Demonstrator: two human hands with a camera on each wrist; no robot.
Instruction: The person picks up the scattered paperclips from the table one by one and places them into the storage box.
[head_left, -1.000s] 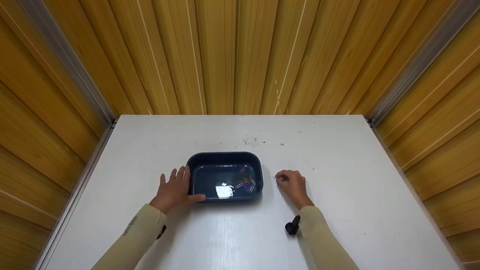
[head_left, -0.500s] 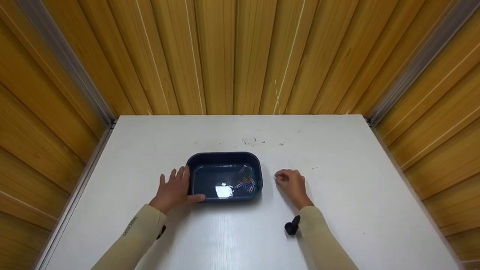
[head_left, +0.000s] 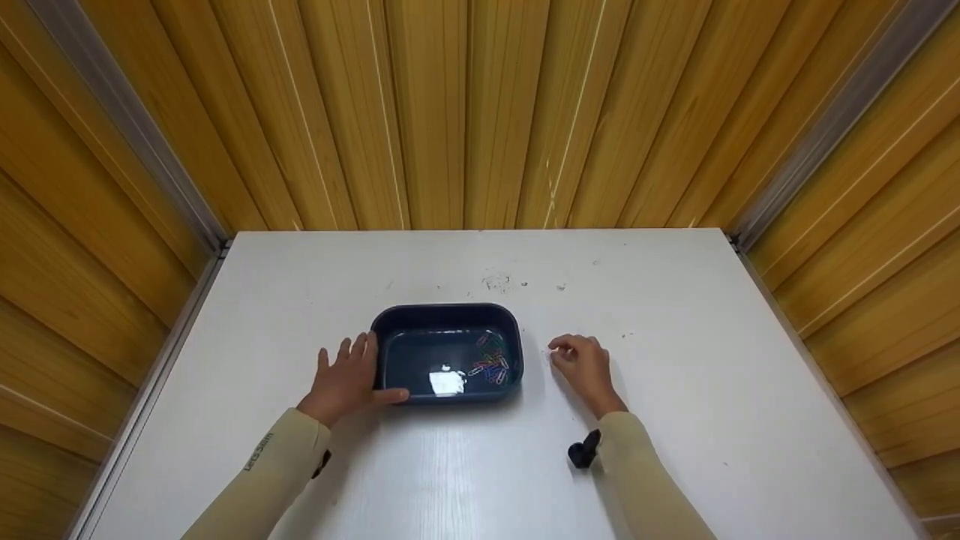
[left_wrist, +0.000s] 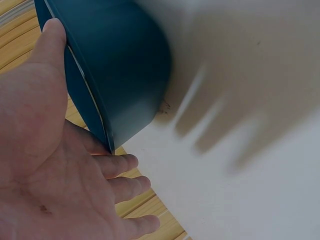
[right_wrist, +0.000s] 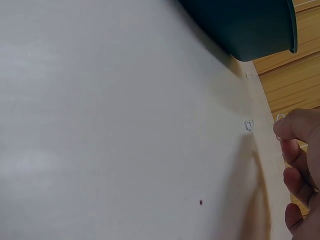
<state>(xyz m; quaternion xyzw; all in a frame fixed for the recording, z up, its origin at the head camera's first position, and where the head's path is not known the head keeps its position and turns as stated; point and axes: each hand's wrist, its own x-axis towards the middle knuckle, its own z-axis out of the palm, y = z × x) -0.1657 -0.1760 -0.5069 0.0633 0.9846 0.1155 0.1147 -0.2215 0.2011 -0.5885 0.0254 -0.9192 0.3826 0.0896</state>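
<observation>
A dark blue rectangular box [head_left: 450, 399] stands on the white table, with several coloured paper clips [head_left: 493, 364] gathered at its right end. My left hand [head_left: 349, 382] rests against the box's left side with fingers straight and spread; its thumb lies on the front rim. In the left wrist view the palm [left_wrist: 60, 165] and the box's outer wall [left_wrist: 120, 65] show. To the right of the box, my right hand [head_left: 586, 369] pinches a white paper clip [right_wrist: 280, 116] between thumb and index finger, above the table. Another white paper clip [right_wrist: 249, 125] lies on the table near it.
The white table [head_left: 465, 480] has small dark marks [head_left: 496, 282] beyond the box. Wood-patterned walls [head_left: 435, 112] enclose its back and sides. A black wrist device [head_left: 583, 452] sits at the right sleeve.
My right hand has risen very slightly, with its fingertips a little further up in the head view. The left hand and the box keep their places; the head view has shifted slightly.
</observation>
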